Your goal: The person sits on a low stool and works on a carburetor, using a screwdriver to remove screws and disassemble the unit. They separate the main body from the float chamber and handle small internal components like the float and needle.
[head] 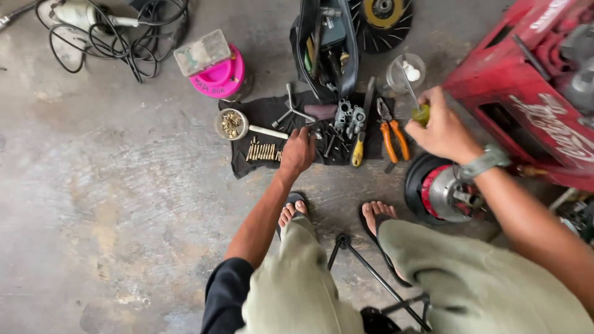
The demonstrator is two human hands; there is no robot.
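- Down low, left hand (298, 150) rests palm-down on black cloth (253, 114) spread on concrete floor (105, 204); fingers curled over small metal bits on the cloth, can't tell if it's actually gripping anything.
- Right hand (440, 127) raised off to the right, fist closed round a screwdriver (413, 93) w/ yellow-green handle; thin metal shaft points up-left, tip over a clear plastic cup (405, 74).
- Row of brass pins (262, 152) lies on the cloth just left of left hand.
- Small round tin (231, 124) w/ brass bits sits at cloth's left edge; white stick next to it.
- Orange-handled pliers (393, 135) on cloth's right side, betw. the two hands; yellow-handled tool (358, 150) just left of them.
- Grey metal parts (349, 117) mid-cloth, near left hand's fingertips.
- Open black tool bag (325, 43) at cloth's top edge.
- Pink round container (219, 77) w/ a block on top, up-left of cloth.
- Red machine body (532, 93) at right; round metal part (442, 192) under right wrist.
- Grinder w/ coiled cable (117, 31) top left, well apart.
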